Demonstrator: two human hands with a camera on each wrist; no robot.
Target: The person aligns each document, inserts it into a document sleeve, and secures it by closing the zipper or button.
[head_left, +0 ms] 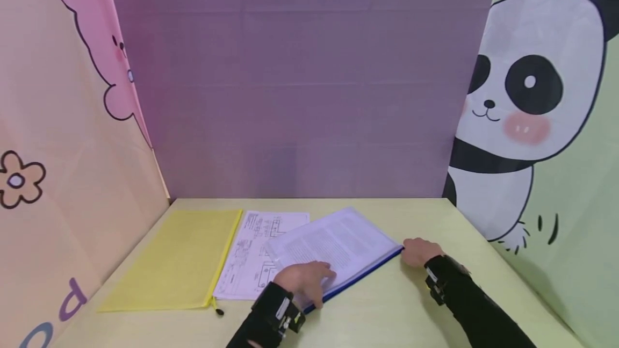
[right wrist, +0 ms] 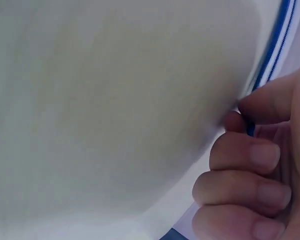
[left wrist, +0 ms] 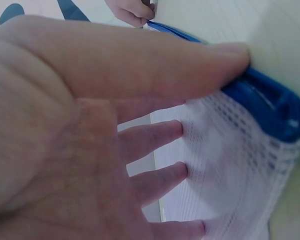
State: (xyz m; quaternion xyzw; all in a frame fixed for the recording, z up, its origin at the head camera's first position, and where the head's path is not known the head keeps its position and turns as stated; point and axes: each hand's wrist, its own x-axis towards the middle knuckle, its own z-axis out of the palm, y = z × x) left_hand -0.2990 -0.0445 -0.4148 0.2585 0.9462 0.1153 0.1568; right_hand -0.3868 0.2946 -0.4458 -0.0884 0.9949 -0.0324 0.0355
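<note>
A clear mesh zip pouch [head_left: 333, 240] with a blue zipper edge [head_left: 362, 278] holds printed white sheets. It lies at an angle, overlapping a printed sheet [head_left: 246, 251]. My left hand [head_left: 304, 281] grips the pouch's near corner; its thumb [left wrist: 210, 67] lies across the blue edge and its fingers [left wrist: 150, 142] touch the mesh. At the right end of the zipper, my right hand [head_left: 420, 251] pinches the blue edge between thumb and index finger, with the other fingers [right wrist: 240, 185] curled. Whether a zipper pull sits in that pinch is hidden.
To the left lies a yellow zip pouch [head_left: 174, 256] with a dark-tipped pull [head_left: 219, 312] at its near corner. A purple panel [head_left: 309, 79] stands behind the pale table [head_left: 387, 326]. Printed cloth walls flank both sides.
</note>
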